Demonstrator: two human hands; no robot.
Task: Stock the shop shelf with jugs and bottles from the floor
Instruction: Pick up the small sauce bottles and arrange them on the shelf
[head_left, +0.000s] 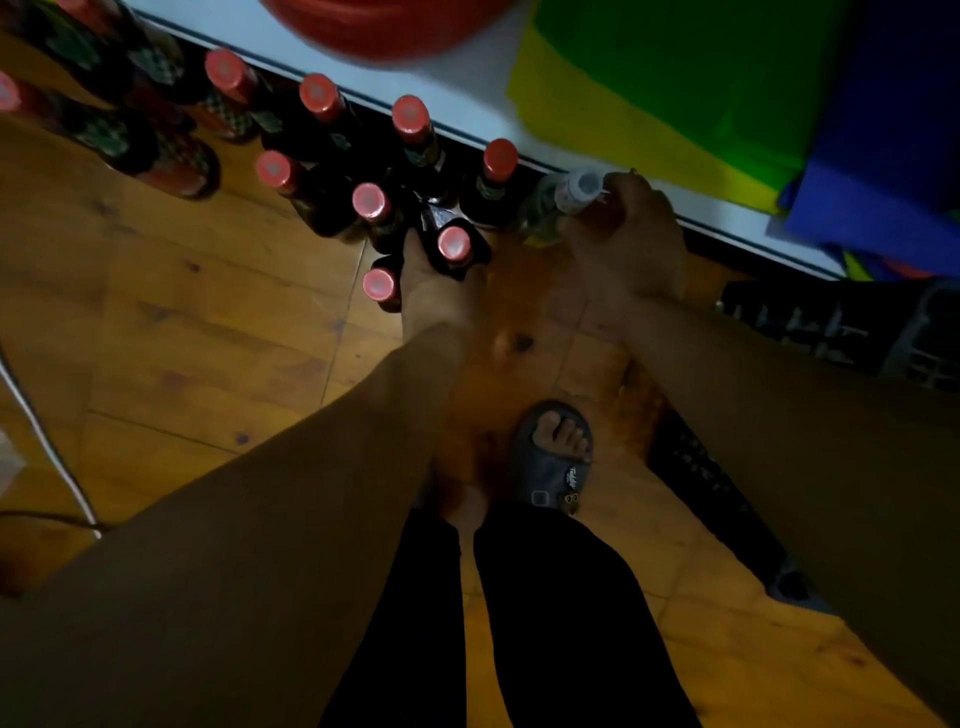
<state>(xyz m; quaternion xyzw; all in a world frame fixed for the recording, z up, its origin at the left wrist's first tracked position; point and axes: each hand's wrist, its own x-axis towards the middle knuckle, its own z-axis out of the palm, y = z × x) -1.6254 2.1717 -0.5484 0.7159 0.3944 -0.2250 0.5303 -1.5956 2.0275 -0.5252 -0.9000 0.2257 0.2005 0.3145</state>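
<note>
Several dark bottles with red caps stand on the wooden floor under the white shelf edge. My left hand grips the neck of one dark red-capped bottle at the front of the group. My right hand holds a pale bottle with a white cap, tilted, just below the shelf edge. Larger dark jugs with patterned labels lie at the far left.
A black plastic crate sits on the floor to the right. My sandalled foot stands below the hands. Green, yellow and blue sheets and a red object lie on the shelf. A white cable runs at the left.
</note>
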